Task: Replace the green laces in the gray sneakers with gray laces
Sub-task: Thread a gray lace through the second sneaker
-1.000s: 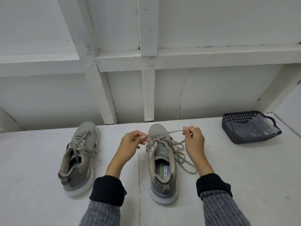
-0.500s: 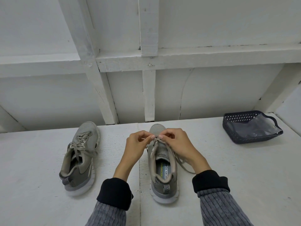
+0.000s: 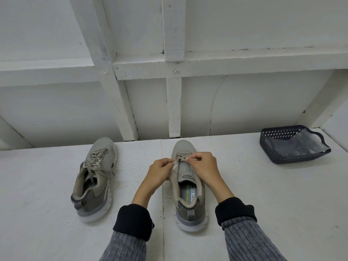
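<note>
Your left hand [image 3: 160, 171] and right hand [image 3: 204, 166] meet over the near-center gray sneaker [image 3: 188, 185], which stands upright on the white bench [image 3: 263, 194] with its toe pointing away from you. The fingers of both hands are curled and pinch the gray lace [image 3: 181, 158] at the lower eyelets, just above the tongue. The second sneaker [image 3: 96, 176] sits well apart to the left, already laced in gray, loose ends draped over its side. At far right, a dark basket [image 3: 282, 136] holds a clear plastic bag [image 3: 305, 146].
</note>
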`<state>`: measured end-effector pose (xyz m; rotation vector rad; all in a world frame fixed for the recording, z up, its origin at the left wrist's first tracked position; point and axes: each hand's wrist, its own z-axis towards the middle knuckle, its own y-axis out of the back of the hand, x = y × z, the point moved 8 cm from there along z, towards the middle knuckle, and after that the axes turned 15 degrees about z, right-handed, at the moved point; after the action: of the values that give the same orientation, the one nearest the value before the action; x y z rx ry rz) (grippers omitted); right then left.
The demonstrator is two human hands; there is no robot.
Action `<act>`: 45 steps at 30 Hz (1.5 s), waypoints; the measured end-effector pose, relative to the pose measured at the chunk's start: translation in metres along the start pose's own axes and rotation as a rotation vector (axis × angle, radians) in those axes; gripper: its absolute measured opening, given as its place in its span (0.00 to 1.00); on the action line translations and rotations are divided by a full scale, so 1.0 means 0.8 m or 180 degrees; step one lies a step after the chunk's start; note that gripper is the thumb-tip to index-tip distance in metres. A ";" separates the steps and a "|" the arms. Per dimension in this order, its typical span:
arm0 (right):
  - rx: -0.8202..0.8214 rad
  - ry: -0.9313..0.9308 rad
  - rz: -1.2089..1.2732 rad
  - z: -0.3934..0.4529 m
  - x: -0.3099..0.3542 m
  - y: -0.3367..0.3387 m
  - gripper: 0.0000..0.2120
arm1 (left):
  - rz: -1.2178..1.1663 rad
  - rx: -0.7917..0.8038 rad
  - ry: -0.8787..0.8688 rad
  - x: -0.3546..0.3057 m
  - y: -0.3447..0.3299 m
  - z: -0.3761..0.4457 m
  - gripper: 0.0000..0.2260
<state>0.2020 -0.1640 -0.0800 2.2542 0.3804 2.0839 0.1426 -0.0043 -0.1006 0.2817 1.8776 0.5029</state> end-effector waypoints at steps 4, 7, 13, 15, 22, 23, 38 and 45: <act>0.0052 -0.0026 -0.0120 0.000 0.003 -0.009 0.05 | -0.0255 0.0090 0.0062 0.004 -0.003 0.001 0.14; 0.0030 -0.0052 -0.0125 -0.002 -0.001 -0.010 0.06 | -0.0284 0.0144 0.0046 0.003 -0.005 0.002 0.14; -0.0054 -0.0160 -0.0026 0.003 -0.013 -0.011 0.06 | -0.0289 0.0211 0.0068 0.004 -0.006 0.004 0.14; -0.0057 -0.0242 0.0045 0.005 -0.018 -0.012 0.05 | -0.0369 0.0211 0.0088 0.003 -0.008 0.004 0.14; -0.0049 -0.0336 0.0277 0.007 -0.026 -0.019 0.04 | -0.0441 0.0166 0.0140 0.004 -0.008 0.002 0.12; 0.0022 -0.0330 0.0329 0.007 -0.026 -0.021 0.04 | -0.0492 0.0168 0.0152 0.003 -0.008 0.003 0.11; 0.0142 0.0098 0.0132 0.001 -0.026 -0.017 0.08 | 0.0141 -0.1784 0.0406 0.045 0.039 0.011 0.05; -0.0065 0.0174 0.0461 -0.005 -0.026 -0.008 0.06 | 0.2203 -0.2016 0.0372 0.060 0.076 0.013 0.08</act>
<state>0.1958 -0.1626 -0.1015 2.2810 0.2025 2.2106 0.1321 0.0720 -0.1149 0.4768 1.5937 1.5675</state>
